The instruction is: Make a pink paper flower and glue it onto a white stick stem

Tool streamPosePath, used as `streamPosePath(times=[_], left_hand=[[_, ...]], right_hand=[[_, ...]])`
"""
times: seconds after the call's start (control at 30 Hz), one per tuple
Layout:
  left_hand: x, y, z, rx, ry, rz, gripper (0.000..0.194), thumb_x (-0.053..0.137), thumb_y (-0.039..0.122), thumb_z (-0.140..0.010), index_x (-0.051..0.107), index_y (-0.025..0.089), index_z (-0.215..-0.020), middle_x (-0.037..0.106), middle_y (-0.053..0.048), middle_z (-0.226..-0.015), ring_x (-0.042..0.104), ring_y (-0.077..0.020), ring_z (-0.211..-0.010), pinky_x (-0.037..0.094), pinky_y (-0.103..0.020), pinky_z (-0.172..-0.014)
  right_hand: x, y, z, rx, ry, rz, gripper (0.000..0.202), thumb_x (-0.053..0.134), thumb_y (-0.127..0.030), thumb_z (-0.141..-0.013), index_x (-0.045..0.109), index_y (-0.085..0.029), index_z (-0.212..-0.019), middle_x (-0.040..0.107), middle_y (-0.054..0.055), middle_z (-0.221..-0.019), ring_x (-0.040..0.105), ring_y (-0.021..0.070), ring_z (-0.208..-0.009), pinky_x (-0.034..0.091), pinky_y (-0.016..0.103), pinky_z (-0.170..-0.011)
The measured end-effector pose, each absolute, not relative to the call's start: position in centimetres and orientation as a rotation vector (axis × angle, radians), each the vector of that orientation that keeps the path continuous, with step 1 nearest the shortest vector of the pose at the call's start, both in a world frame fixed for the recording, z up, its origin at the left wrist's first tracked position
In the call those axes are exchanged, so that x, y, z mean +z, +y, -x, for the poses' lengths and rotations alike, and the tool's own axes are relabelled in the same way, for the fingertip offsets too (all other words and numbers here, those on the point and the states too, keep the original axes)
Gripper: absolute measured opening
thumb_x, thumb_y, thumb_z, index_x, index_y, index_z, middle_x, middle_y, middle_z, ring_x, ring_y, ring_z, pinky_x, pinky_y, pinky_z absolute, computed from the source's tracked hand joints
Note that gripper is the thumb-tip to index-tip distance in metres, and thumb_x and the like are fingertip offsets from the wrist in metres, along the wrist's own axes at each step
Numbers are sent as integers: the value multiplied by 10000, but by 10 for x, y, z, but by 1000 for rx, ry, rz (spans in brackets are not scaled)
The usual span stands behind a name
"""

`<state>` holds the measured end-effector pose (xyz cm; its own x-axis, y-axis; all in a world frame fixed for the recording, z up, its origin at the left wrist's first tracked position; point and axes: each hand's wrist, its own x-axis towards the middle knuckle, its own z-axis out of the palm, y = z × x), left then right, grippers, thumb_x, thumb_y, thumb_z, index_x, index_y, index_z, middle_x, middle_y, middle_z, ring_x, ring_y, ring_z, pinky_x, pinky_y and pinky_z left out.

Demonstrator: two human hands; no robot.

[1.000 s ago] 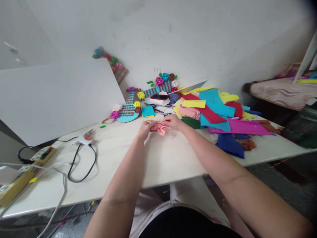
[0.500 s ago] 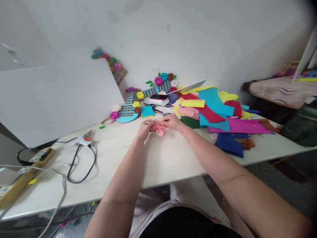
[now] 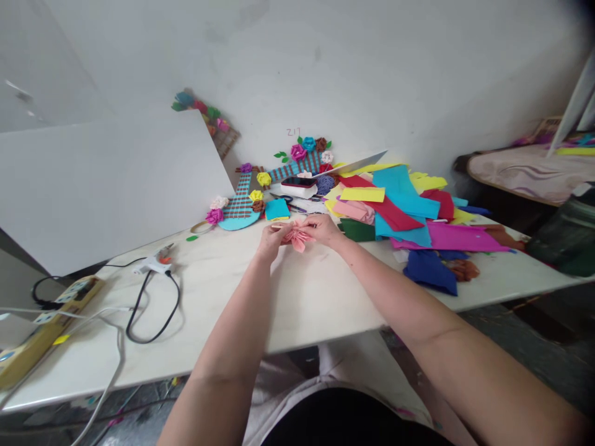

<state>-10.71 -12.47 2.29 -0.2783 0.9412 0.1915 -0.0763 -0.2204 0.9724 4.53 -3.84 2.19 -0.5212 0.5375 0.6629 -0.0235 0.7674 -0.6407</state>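
Head view: you reached over the table [image 3: 223, 272], nearer its back edge than its front.
Left hand [image 3: 270, 241]: your fingers were closed on the left side of the pink flower [image 3: 298, 239].
Pink flower: lay between your grips, touching both, neither hand nearer; it had no clear long axis, but one petal pointed toward the table's front edge.
Right hand [image 3: 323, 229]: your fingers pinched its upper right side.

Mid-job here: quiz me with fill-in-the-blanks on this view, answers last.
1. The left hand and right hand hold a flower coloured ____.
2. The glue gun lies toward the person's ____ side of the table.
3. The crumpled brown piece lies beside a piece coloured dark ____.

Missing words: pink; left; blue.
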Motion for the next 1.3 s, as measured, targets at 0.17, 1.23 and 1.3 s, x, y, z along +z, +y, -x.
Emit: streamPosePath(times=[0.17, 1.23, 1.3], left_hand=[[25, -126, 108, 1614, 1268, -1161, 431, 827, 475, -518, 677, 127, -723, 634, -29, -679, 592, -144, -609, 501, -285, -598], [25, -123, 109, 1504, 1324, -1288, 189, 763, 264, -508, 698, 132, -627, 614, -19, -614, 503, -107, -558, 400, -250, -575], [26, -125, 107, 1507, 1329, -1292, 180, 763, 256, -505, 696, 134, -618, 617, -21, -618, 501, -109, -556, 397, -254, -574]], right_hand=[[19, -38, -44, 863, -2000, 511, 229, 669, -390, -680, 640, -164, -657, 654, 30, -663, 578, 146, -641, 413, 254, -606], [21, -29, -55, 1113, -1970, 595, 148, 576, -313, -616, 562, -167, -607, 523, -39, -552, 454, 103, -541, 351, 244, -557], [20, -29, -55, 1088, -1974, 612, 152, 574, -317, -611, 559, -167, -588, 513, -40, -540, 442, 103, -537, 342, 243, -549]])
